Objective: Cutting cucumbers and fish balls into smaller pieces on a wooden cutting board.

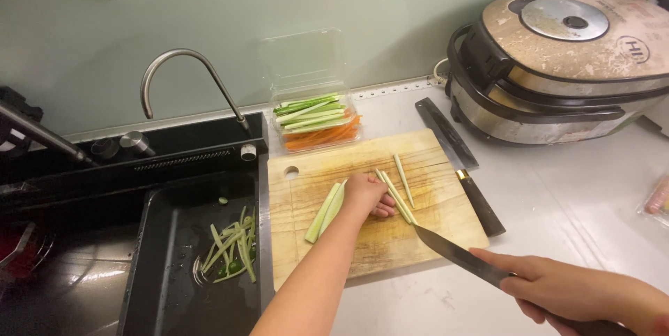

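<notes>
From the head view, the left hand presses curled fingers on cucumber pieces lying on the wooden cutting board, steadying them. The right hand is closed around a knife, its tip beside cut cucumber strips. A clear container of vegetable sticks sits behind on the surface.

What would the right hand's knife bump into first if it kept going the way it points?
Probably the thin cucumber sticks on the cutting board. The knife in the right hand already has its tip at them, and the left hand lies just beyond.
</notes>
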